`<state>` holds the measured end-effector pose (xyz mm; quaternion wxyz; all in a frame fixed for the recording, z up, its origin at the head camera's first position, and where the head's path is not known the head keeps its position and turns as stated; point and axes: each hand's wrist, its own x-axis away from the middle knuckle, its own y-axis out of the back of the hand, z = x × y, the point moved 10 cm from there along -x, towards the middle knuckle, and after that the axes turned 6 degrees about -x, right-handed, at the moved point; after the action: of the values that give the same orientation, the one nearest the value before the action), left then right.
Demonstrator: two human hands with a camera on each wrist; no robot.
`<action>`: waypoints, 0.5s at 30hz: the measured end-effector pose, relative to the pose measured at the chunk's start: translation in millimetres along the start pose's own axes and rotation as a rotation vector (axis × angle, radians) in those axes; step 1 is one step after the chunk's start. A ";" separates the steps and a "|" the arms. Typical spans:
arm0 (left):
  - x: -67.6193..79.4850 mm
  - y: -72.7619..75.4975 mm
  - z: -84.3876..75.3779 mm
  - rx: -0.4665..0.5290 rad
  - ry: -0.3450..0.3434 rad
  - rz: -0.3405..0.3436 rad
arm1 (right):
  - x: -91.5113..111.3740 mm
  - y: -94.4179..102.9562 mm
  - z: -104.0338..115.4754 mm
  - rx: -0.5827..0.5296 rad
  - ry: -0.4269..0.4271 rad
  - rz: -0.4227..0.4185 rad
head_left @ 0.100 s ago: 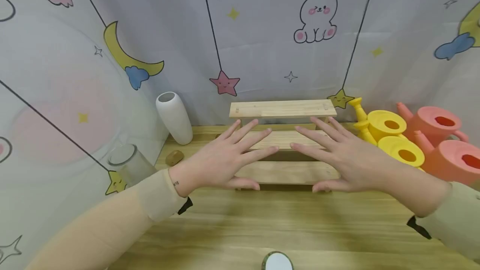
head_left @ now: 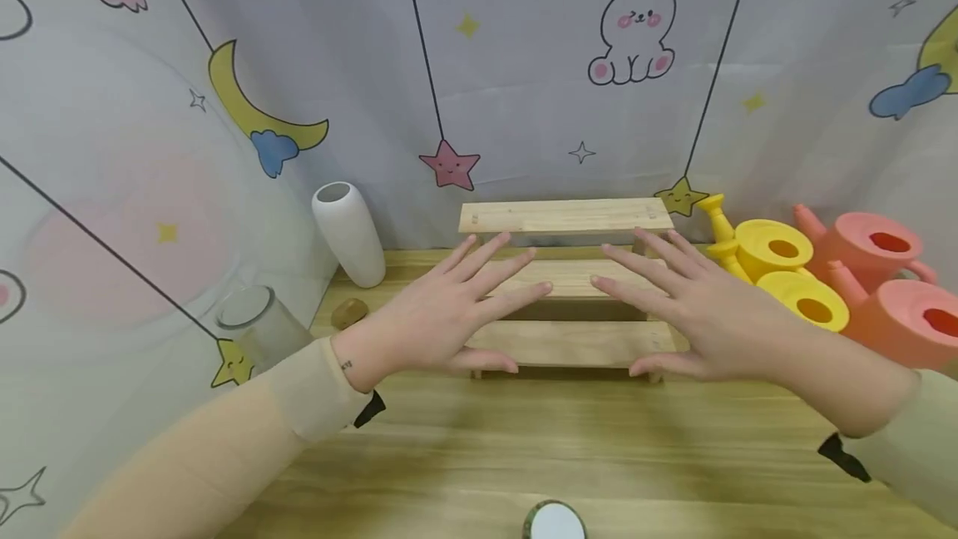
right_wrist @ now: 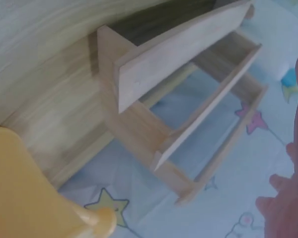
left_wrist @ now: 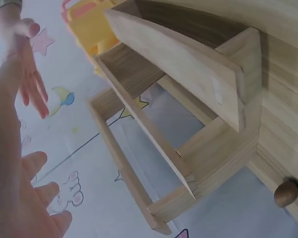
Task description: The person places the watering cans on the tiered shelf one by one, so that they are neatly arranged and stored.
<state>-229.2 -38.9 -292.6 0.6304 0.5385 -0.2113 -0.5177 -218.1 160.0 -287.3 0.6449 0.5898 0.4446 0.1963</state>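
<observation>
In the head view my left hand hovers with fingers spread, palm down, over the left part of a wooden three-step shelf. My right hand is held the same way over the shelf's right part. Neither one holds anything, and a gap separates their fingertips. The left wrist view shows the shelf apart from the left fingers. In the right wrist view the shelf is likewise apart from the right hand, which is partly cut off by the frame edge.
A white vase, a brown stone-like lump and a clear glass vessel stand at left. Yellow watering cans and pink watering cans crowd the right. A round white-topped object sits at the front edge of view.
My right hand has shifted slightly to the right, away from the left one. The left hand has barely moved, and the objects stay where they were.
</observation>
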 end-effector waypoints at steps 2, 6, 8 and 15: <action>2.6 3.1 6.3 0.030 0.047 -0.043 | 8.0 9.7 -8.8 -0.019 -0.058 -0.051; 15.8 2.1 22.8 0.149 0.219 -0.146 | 36.8 33.0 -32.3 -0.044 -0.166 -0.211; 26.8 -4.4 32.1 0.224 0.340 -0.183 | 59.3 42.9 -46.5 -0.037 -0.237 -0.296; 72.2 -54.4 50.9 0.587 0.765 -0.190 | 171.9 49.9 -106.1 0.005 -0.680 -0.492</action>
<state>-267.2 -119.6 -345.7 0.4343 0.8618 -0.0515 -0.2568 -199.3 367.1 -289.7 0.7812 0.4988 0.3344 -0.1704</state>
